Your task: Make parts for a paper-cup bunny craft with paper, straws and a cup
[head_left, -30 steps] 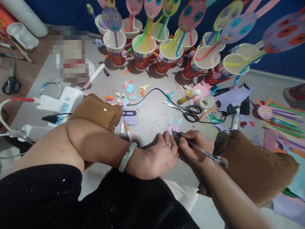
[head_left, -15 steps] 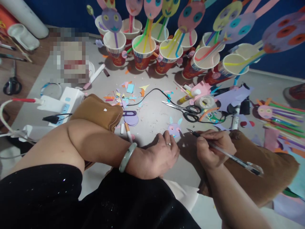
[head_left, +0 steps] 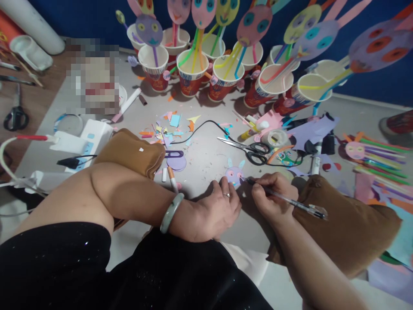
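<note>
A small purple paper rabbit face (head_left: 233, 175) with light-blue ears and pink eyes lies flat on the grey table. My left hand (head_left: 217, 211), wearing a ring and a bangle, rests palm down with its fingers stretched over the face's lower edge, pressing it to the table. My right hand (head_left: 274, 196) is closed around a clear-barrelled pen (head_left: 288, 200). The pen's tip is at the right eye of the rabbit face; whether it touches the paper I cannot tell. Black-handled scissors (head_left: 254, 151) lie just beyond, with their blades pointing left.
Paper cups (head_left: 192, 73) with straws and paper animal faces line the back. Paper scraps (head_left: 174, 120) and a thin black cable lie mid-table. Brown cushions (head_left: 129, 150) sit by both forearms. A white power strip (head_left: 93, 137) is at left, coloured straws (head_left: 383, 157) at right.
My right hand has moved left with the pen, bringing its tip from beside the rabbit face onto its right eye. My left hand has stayed in place on the paper.
</note>
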